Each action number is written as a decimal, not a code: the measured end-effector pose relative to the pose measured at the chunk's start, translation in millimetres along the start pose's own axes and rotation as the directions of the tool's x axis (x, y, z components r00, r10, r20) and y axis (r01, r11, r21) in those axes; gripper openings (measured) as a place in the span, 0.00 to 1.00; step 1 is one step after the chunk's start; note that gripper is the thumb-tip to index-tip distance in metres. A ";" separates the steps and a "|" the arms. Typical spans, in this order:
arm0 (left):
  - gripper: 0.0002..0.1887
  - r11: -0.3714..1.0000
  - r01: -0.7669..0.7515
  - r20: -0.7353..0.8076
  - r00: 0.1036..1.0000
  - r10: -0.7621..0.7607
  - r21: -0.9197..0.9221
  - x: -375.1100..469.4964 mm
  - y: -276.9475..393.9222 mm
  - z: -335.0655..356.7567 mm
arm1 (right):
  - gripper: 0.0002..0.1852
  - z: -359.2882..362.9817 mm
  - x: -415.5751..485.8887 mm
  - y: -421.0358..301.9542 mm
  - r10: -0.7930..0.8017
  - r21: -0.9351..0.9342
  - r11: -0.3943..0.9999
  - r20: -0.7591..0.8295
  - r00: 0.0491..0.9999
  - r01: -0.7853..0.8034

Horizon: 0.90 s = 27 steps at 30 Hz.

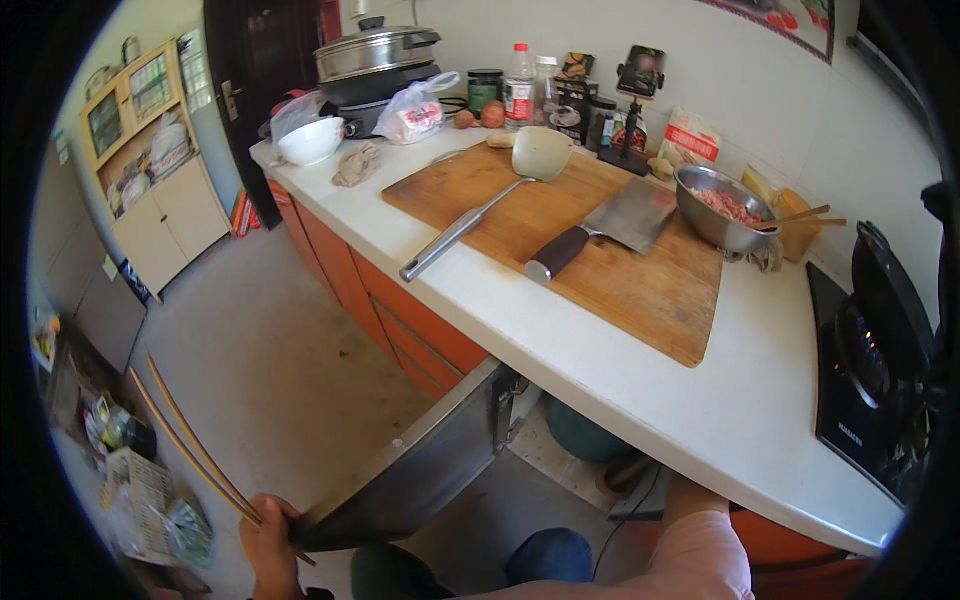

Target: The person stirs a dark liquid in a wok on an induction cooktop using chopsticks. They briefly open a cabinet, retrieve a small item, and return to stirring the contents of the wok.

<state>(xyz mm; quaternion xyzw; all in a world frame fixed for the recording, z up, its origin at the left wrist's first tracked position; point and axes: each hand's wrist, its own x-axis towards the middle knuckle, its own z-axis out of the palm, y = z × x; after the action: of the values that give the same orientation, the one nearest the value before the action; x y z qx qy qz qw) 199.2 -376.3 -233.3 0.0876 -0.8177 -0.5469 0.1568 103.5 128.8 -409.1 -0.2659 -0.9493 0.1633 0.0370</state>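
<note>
My left hand grips a pair of long wooden chopsticks, whose tips point up and away to the left. Its fingers are at the free edge of an opened cabinet door; whether they hold the door too is hard to tell. My right forearm, in a pink sleeve, reaches under the countertop into the cabinet, which hides the hand. Near that arm, inside the cabinet, are a dark green rounded object, a brown object and a thin dark cord.
On the white countertop lies a wooden cutting board with a cleaver and a spatula, its handle overhanging the board. A metal bowl of minced meat stands behind. At right, a lit gas stove carries a tilted black wok.
</note>
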 end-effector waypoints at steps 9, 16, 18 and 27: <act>0.28 0.971 0.233 0.135 0.962 -0.237 0.042 1.8 0.8 -9.2 | 0.29 -53.9 -52.4 0.0 0.057 0.012 0.998 0.081 0.995 -0.058; 0.24 0.916 0.396 0.291 0.870 -0.397 0.066 -12.3 18.4 -10.3 | 0.29 -126.0 -240.3 -11.7 -0.006 0.148 0.988 0.266 0.964 -0.034; 0.22 0.842 0.535 0.333 0.784 -0.524 0.066 -19.3 24.0 -8.9 | 0.31 -158.4 -308.9 0.7 0.001 0.178 0.982 0.320 0.948 -0.062; 0.20 0.621 0.780 0.684 0.410 -0.602 0.078 -66.5 63.5 11.2 | 0.25 -348.5 -417.4 125.5 0.260 0.109 0.965 -0.344 0.902 -0.237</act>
<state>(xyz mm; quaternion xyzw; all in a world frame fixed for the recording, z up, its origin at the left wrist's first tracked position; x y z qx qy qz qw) 259.3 -321.1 -189.4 0.2027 -0.6271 -0.6540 -0.3713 577.3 115.3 -114.6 -0.4086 -0.8794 0.1465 0.1955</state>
